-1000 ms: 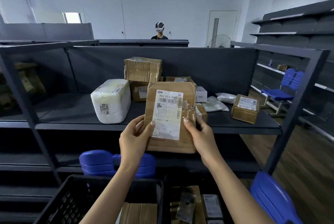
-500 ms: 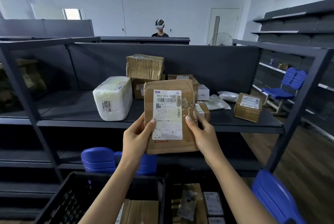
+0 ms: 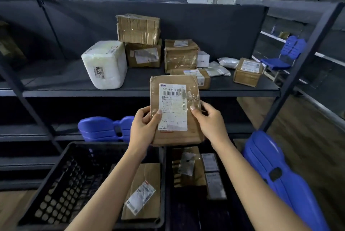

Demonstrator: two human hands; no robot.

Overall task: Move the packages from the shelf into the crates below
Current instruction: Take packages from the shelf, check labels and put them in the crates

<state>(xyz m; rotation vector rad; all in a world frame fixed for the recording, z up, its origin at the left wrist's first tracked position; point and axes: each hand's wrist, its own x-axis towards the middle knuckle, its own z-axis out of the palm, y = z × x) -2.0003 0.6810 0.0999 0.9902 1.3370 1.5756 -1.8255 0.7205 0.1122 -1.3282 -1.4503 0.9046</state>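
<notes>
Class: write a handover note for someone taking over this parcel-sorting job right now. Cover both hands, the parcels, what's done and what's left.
Hands: left hand and right hand both grip the flat brown cardboard package with a white label, upright in front of the dark metal shelf.
Done: one brown labelled package lies in the black perforated plastic crate; several more parcels lie right of it.
Left: put the held package down below. The shelf holds a white wrapped bundle, brown boxes and silver pouches.
</notes>
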